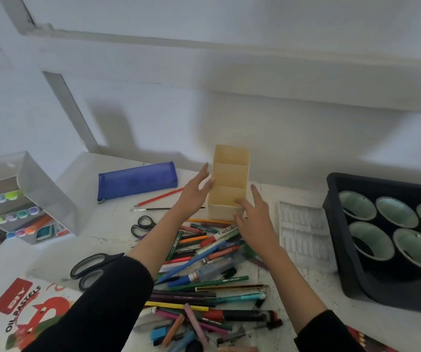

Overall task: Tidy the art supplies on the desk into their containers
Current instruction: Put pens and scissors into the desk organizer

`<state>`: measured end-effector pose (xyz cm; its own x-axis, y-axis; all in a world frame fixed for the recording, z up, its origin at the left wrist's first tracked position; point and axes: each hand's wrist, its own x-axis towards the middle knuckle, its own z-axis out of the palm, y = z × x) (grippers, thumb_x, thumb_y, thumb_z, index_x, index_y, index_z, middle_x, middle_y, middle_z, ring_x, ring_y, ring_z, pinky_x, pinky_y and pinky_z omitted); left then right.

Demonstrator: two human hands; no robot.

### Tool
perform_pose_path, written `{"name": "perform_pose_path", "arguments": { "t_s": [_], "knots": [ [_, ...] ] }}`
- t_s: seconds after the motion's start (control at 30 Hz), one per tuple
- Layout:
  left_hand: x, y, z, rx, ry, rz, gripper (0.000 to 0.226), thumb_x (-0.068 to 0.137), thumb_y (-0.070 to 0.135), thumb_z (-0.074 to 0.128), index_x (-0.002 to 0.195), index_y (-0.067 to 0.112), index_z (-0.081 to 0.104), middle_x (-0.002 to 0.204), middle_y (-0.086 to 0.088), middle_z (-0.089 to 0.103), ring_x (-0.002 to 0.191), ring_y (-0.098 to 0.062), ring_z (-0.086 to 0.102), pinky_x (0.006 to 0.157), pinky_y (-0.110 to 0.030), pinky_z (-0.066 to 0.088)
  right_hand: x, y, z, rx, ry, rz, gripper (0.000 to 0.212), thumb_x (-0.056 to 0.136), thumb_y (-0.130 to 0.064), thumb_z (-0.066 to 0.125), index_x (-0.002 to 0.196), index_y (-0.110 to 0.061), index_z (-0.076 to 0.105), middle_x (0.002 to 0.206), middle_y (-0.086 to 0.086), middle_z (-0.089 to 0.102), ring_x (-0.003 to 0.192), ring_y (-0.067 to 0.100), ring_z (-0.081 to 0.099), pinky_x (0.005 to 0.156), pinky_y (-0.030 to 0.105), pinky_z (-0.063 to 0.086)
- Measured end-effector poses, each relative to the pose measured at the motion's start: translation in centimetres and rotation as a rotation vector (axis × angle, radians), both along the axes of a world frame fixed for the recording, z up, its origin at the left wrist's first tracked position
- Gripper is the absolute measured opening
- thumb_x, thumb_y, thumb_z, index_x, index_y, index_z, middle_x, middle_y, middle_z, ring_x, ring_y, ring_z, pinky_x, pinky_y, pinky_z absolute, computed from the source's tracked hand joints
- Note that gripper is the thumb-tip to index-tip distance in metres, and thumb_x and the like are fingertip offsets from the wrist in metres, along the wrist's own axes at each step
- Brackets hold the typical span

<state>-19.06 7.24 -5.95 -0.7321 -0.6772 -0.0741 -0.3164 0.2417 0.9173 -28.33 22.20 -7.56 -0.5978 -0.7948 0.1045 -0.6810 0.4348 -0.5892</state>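
A white desk [303, 301] runs back to a white wall [255, 128], with a shelf edge overhead. Standing against that wall is the pale yellow, three-compartment desk organiser [229, 179], upright, all three compartments open at the top.

The left hand [194, 196] reaches to the organiser's left wall, fingers straight and close together; whether they touch it I cannot tell. The right hand [255, 219] is at the near right corner, fingers spread, one lying across the front rim and the thumb in front of the front wall.

Under both forearms lies a loose heap of coloured pens, pencils and markers [204, 270], reaching right up to the organiser's foot.

Left of the organiser is a blue mesh pencil case [137, 182], with a red pencil [161, 198] and a thin paintbrush [153, 209] just in front of it. Small black scissors [142, 226] and large grey-handled scissors [92, 269] lie beside the heap's left edge.

A clear plastic marker box [44, 189] crowds the left edge and an oil pastels carton [18, 313] the near left corner. On the right, a white moulded plastic insert [303, 235] lies between the organiser and a black tray of round cups [341, 250].
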Motion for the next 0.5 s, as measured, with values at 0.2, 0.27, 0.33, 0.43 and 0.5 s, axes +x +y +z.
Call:
{"name": "perform_pose_path", "arguments": {
  "t_s": [0.2, 0.27, 0.33, 0.43, 0.5],
  "knots": [
    [10.1, 0.5, -0.8, -0.319, -0.147, 0.075, 0.035, 0.096, 0.016, 0.052, 0.131, 0.022, 0.054, 0.145, 0.003, 0.043, 0.143, -0.014, 0.023, 0.111, -0.026, 0.019, 5.4, -0.4, 1.1, -0.159, 0.246, -0.068, 0.021, 0.085, -0.009, 0.06, 0.105, -0.014, 0.066, 0.141, 0.011, 0.04, 0.128, 0.029, 0.035, 0.092, 0.042, 0.046],
    [14.3, 0.0, -1.2, -0.37, -0.201, 0.091, 0.032, 0.094, 0.009, 0.055, 0.124, 0.018, 0.061, 0.14, 0.0, 0.048, 0.142, -0.015, 0.024, 0.109, -0.023, 0.021, 7.6, -1.4, 1.0, -0.184, 0.251, 0.014, 0.014, 0.082, -0.006, 0.063, 0.093, -0.014, 0.068, 0.129, 0.009, 0.052, 0.118, 0.028, 0.044, 0.09, 0.042, 0.046],
    [18.3, -0.6, -1.4, -0.412, -0.251, 0.124, 0.032, 0.092, 0.006, 0.056, 0.121, 0.016, 0.062, 0.137, -0.003, 0.051, 0.142, -0.019, 0.025, 0.113, -0.028, 0.022, 9.8, -2.6, 0.6, -0.182, 0.243, 0.113, 0.011, 0.08, -0.005, 0.065, 0.086, -0.014, 0.069, 0.113, 0.006, 0.06, 0.106, 0.028, 0.05, 0.084, 0.043, 0.049],
    [23.7, -1.5, -1.4, -0.408, -0.43, 0.184, 0.033, 0.093, 0.011, 0.057, 0.125, 0.017, 0.06, 0.139, -0.003, 0.05, 0.142, -0.02, 0.025, 0.116, -0.04, 0.021, 13.0, -5.0, 0.3, -0.1, 0.21, 0.227, 0.013, 0.087, -0.013, 0.059, 0.091, -0.016, 0.07, 0.102, 0.0, 0.062, 0.101, 0.026, 0.049, 0.078, 0.04, 0.047],
    [26.4, -1.7, -1.5, -0.387, -0.504, 0.167, 0.035, 0.092, 0.017, 0.06, 0.127, 0.019, 0.058, 0.139, -0.003, 0.049, 0.142, -0.021, 0.025, 0.116, -0.044, 0.02, 14.7, -6.8, 0.4, -0.007, 0.183, 0.29, 0.02, 0.092, -0.018, 0.052, 0.104, -0.017, 0.067, 0.109, -0.002, 0.061, 0.108, 0.022, 0.045, 0.085, 0.037, 0.043]
  ]
}}
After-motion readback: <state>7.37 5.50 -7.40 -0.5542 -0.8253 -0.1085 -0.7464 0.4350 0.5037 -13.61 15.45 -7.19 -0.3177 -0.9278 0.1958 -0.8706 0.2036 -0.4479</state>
